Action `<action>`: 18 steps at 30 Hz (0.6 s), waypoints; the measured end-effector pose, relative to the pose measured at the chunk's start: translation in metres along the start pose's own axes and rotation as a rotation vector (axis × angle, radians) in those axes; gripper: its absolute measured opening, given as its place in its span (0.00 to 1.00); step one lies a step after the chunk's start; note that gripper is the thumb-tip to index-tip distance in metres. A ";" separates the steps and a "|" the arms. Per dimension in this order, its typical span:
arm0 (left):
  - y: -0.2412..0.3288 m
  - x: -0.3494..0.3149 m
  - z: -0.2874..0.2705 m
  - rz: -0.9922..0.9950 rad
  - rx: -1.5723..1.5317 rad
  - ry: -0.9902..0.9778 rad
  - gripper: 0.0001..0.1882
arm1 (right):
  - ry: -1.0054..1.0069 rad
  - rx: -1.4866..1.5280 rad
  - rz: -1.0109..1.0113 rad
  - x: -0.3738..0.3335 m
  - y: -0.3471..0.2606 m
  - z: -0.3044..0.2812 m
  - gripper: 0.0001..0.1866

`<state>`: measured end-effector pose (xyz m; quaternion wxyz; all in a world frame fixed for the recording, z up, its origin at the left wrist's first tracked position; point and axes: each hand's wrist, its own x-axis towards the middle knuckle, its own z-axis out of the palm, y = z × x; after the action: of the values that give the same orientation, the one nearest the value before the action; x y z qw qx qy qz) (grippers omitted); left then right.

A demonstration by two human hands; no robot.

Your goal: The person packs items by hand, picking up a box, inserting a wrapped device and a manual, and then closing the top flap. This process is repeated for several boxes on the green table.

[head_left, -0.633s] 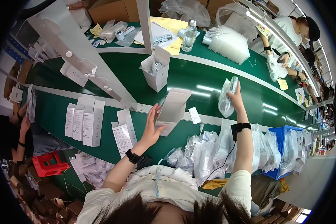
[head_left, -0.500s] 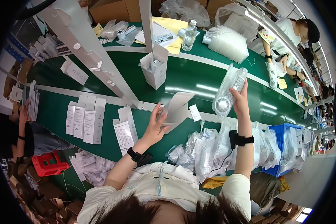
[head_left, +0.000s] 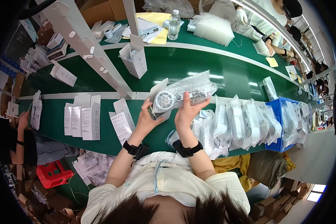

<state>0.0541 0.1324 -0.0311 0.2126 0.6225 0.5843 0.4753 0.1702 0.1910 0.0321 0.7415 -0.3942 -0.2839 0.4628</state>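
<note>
My left hand (head_left: pixel 147 121) is wrapped round a white carton (head_left: pixel 158 89) whose flap stands up. In my right hand (head_left: pixel 188 114) is a bubble-wrapped device (head_left: pixel 188 89) in clear plastic, with a round, fan-like end. That round end lies at the carton's mouth and covers much of it. Whether any of it is inside, I cannot tell. To the right of my right hand, several more bubble-wrapped pieces (head_left: pixel 235 117) lie in a row along the bench. Left of my left hand, an open white carton (head_left: pixel 120 125) with printed text lies on the green surface.
Several white cartons (head_left: pixel 76 117) lie at the left. On the belt (head_left: pixel 168 61) stands an open filled carton (head_left: pixel 135 61); a slim box (head_left: pixel 269 88) sits farther right. A blue bin (head_left: pixel 274 145) holds wrapped pieces. A metal post (head_left: pixel 97 59) rises at left. Co-workers' hands show at both sides.
My right hand has brought the wrapped device leftward and down to the carton, turning it so its round end points left. My left hand still holds the carton. The view has shifted somewhat.
</note>
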 end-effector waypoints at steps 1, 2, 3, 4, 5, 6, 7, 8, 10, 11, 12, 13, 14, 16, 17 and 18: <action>0.002 -0.003 0.002 0.013 0.013 0.016 0.42 | -0.002 -0.104 -0.097 -0.002 0.006 -0.002 0.39; 0.003 -0.005 0.004 0.027 0.026 0.033 0.43 | 0.007 -0.107 -0.100 -0.006 0.016 -0.007 0.39; 0.002 -0.008 0.005 0.023 0.025 0.032 0.43 | -0.115 -0.303 -0.329 -0.012 0.016 -0.002 0.37; 0.001 -0.009 0.006 0.024 0.008 0.057 0.43 | -0.240 -0.496 -0.559 -0.016 0.013 0.001 0.34; -0.001 -0.011 0.008 0.026 -0.008 0.083 0.42 | -0.242 -0.498 -0.557 -0.018 0.008 0.000 0.34; -0.003 -0.013 0.009 0.028 -0.025 0.110 0.42 | -0.456 -0.701 -0.634 -0.019 0.001 -0.003 0.31; -0.006 -0.017 0.007 0.026 -0.024 0.112 0.42 | -0.675 -0.902 -0.705 -0.019 -0.008 -0.007 0.27; -0.013 -0.021 0.002 -0.041 -0.048 0.121 0.43 | -0.891 -1.103 -0.773 -0.016 -0.019 -0.008 0.24; -0.024 -0.026 -0.010 -0.175 -0.090 0.148 0.45 | -0.945 -1.032 -0.721 -0.005 -0.021 -0.028 0.20; -0.023 -0.025 -0.015 -0.175 -0.087 0.155 0.45 | -1.002 -0.963 -0.665 0.004 -0.019 -0.040 0.16; -0.022 -0.024 -0.021 -0.169 -0.077 0.088 0.45 | -0.899 -0.965 -0.508 0.017 -0.014 -0.051 0.16; -0.016 -0.024 -0.026 -0.166 -0.071 0.017 0.44 | -0.792 -0.967 -0.350 0.034 -0.011 -0.065 0.16; -0.010 -0.025 -0.031 -0.164 -0.062 -0.050 0.44 | -0.827 -1.205 -0.319 0.056 -0.007 -0.083 0.16; 0.006 -0.019 -0.037 -0.112 -0.073 -0.074 0.41 | -0.945 -1.727 -0.160 0.096 0.006 -0.122 0.20; 0.014 -0.014 -0.038 -0.059 -0.079 -0.102 0.38 | -1.033 -2.000 -0.018 0.110 0.016 -0.139 0.23; 0.020 -0.009 -0.040 -0.006 -0.084 -0.126 0.34 | -1.034 -2.001 -0.026 0.120 0.021 -0.151 0.23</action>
<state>0.0321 0.1077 0.0006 0.2762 0.6398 0.5514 0.4586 0.3284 0.2568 -0.0587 -0.1100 -0.5694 -0.8047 0.1270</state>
